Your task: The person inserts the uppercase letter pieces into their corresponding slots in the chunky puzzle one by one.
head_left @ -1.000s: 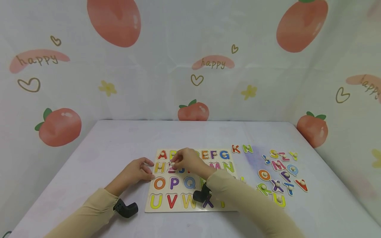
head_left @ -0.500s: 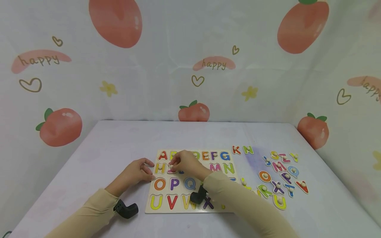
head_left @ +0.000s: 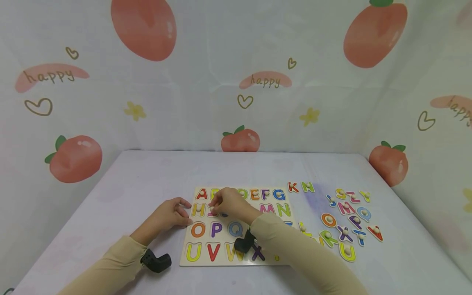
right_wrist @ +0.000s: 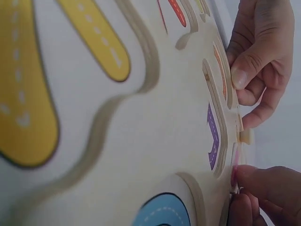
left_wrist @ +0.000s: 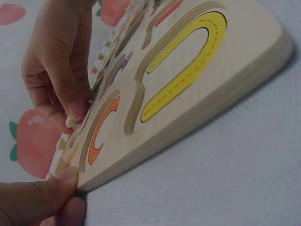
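"Head view: what does the right hand (head_left: 232, 203) have?"
"Thumb and bent fingers pinch the small knob (head_left: 212, 209) of a pink letter piece (head_left: 212, 214). Position: second slot in the second row from the far side of the board (head_left: 207, 240), just right of the yellow H piece (head_left: 198, 211)."
"Fully seated?"
"Cannot tell; the fingers cover part of it. Right wrist view gives only a pink sliver at the thumb."
"And the left hand (head_left: 171, 213)?"
"Not clenched. Fingers loosely bent and parted, tips touching the board's left edge beside the H piece."
"Two nearer rows?"
"Printed letters show in recesses: orange O, purple P, blue Q; then yellow U, red V, nearest the left."
"Loose pieces?"
"On the white table (head_left: 147, 172), right of the board. Red K piece (head_left: 293, 187) and green N piece (head_left: 307, 187) side by side, far; orange O piece (head_left: 329, 220) mid-group; yellow U piece (head_left: 347, 251) at the near side."
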`<state>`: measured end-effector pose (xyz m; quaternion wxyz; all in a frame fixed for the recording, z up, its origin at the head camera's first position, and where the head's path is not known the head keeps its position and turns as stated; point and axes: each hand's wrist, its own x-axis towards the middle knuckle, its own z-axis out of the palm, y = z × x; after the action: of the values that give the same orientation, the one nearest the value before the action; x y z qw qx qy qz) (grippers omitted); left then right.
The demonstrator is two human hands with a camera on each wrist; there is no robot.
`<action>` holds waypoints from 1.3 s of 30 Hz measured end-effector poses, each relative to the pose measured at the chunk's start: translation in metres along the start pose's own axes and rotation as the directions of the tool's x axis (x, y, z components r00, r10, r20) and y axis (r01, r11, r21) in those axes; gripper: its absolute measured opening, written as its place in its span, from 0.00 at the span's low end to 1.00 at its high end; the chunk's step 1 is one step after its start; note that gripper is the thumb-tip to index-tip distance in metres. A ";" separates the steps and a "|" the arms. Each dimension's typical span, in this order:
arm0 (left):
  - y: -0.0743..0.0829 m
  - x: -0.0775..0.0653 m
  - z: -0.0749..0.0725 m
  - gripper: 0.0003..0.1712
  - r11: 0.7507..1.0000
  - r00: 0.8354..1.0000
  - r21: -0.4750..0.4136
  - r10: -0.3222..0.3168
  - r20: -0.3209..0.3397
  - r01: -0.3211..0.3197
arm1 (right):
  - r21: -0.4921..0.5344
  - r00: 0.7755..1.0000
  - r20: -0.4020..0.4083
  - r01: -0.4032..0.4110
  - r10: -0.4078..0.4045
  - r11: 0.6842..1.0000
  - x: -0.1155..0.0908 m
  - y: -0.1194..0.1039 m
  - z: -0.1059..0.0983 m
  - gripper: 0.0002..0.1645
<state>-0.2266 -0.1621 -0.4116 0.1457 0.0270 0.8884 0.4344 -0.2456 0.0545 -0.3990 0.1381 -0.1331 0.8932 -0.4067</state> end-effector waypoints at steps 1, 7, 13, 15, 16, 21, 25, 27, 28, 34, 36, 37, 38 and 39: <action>0.000 0.000 0.000 0.29 1.000 1.000 -0.001 0.000 0.001 0.000 | -0.005 1.000 0.001 0.000 0.000 1.000 0.000 0.000 0.000 0.06; 0.000 0.000 0.000 0.29 1.000 1.000 -0.003 0.002 0.002 -0.002 | -0.040 1.000 -0.001 0.003 -0.003 0.999 0.002 0.000 0.001 0.06; 0.000 0.000 0.000 0.28 1.000 1.000 -0.008 0.001 0.004 -0.001 | -0.038 1.000 0.017 0.005 -0.004 0.999 -0.002 0.001 -0.004 0.06; 0.001 -0.001 0.000 0.29 1.000 1.000 -0.008 0.005 0.007 -0.005 | -0.040 1.000 0.016 -0.003 0.003 0.999 -0.007 0.002 -0.010 0.07; 0.001 -0.001 0.000 0.29 1.000 1.000 -0.006 0.007 0.009 -0.007 | -0.040 1.000 0.012 -0.006 0.006 0.999 -0.010 0.003 -0.014 0.07; 0.000 -0.001 0.001 0.28 1.000 1.000 0.013 0.000 0.007 -0.001 | -0.021 0.999 -0.040 -0.002 0.002 1.000 -0.027 0.012 -0.042 0.09; -0.002 0.000 0.000 0.28 1.000 1.000 0.004 0.008 0.008 -0.008 | -0.004 0.995 -0.102 -0.017 0.017 1.000 -0.044 0.024 -0.070 0.10; -0.003 0.000 0.000 0.28 1.000 1.000 -0.001 0.010 0.010 -0.010 | 0.001 0.991 -0.128 -0.026 0.025 1.000 -0.053 0.032 -0.085 0.10; -0.003 0.000 0.000 0.28 1.000 1.000 -0.005 0.007 0.007 -0.007 | 0.001 0.989 -0.143 -0.025 0.025 1.000 -0.058 0.036 -0.092 0.10; -0.003 0.001 0.001 0.28 1.000 1.000 -0.003 -0.014 -0.002 0.014 | -0.013 0.980 -0.199 0.004 -0.006 1.000 -0.085 0.060 -0.129 0.13; -0.002 0.001 0.001 0.28 1.000 1.000 -0.002 -0.017 -0.001 0.017 | -0.009 0.978 -0.207 -0.006 0.004 1.000 -0.094 0.066 -0.138 0.14; -0.002 0.001 0.001 0.28 1.000 1.000 -0.001 -0.019 -0.001 0.019 | -0.008 0.977 -0.212 -0.018 0.016 1.000 -0.099 0.069 -0.142 0.15; -0.002 0.001 0.001 0.28 1.000 1.000 0.001 -0.020 -0.002 0.020 | -0.008 0.976 -0.218 -0.030 0.028 1.000 -0.103 0.072 -0.146 0.16; -0.001 0.000 0.001 0.28 1.000 1.000 0.000 -0.022 -0.002 0.022 | -0.005 0.973 -0.225 -0.048 0.046 0.999 -0.107 0.076 -0.149 0.16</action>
<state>-0.2264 -0.1622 -0.4129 0.1494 0.0169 0.8888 0.4330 -0.2087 0.2427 -0.3482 0.0450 -0.0656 0.9080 -0.4113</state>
